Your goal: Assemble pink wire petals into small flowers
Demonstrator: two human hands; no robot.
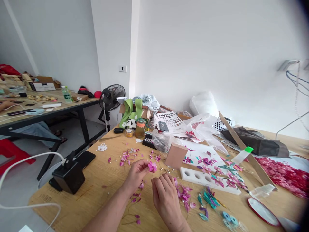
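Observation:
Between the thumb and fingers of my left hand is a small pink-purple artificial flower, held upright above the table. My right hand is closed just below and to the right, back of the hand up. A thin wire stem runs from the flower down to its fingertips, which are partly hidden. Loose magenta petals and small white beads lie behind my left hand. More purple flowers on thin stems lie beside my right hand. Two dark pink buds rest near the table's front.
A pinkish block and a white holder with round holes stand behind my right hand. Teal and purple pieces, thread bobbins and a red-rimmed dish are at right. A black box with a white cable stands left.

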